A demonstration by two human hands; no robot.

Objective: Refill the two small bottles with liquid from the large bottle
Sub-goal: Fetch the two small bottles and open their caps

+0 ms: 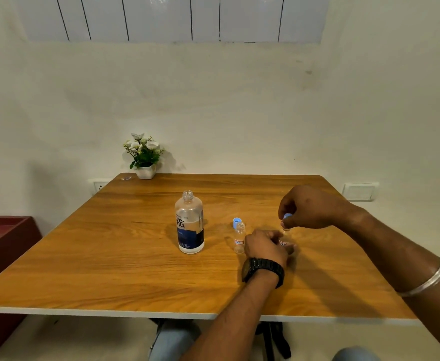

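Note:
The large clear bottle (189,223) with a dark blue label stands uncapped near the middle of the wooden table (109,256). To its right stands one small clear bottle (239,238), open, with a blue cap (236,222) lying just behind it. My left hand (265,246) grips the second small bottle (283,242), mostly hidden by the fingers. My right hand (312,208) pinches a blue cap (287,216) just above that bottle's neck.
A small white pot of white flowers (144,157) sits at the table's far left edge against the wall. A dark red box (3,235) stands to the left of the table. Wall sockets flank the table.

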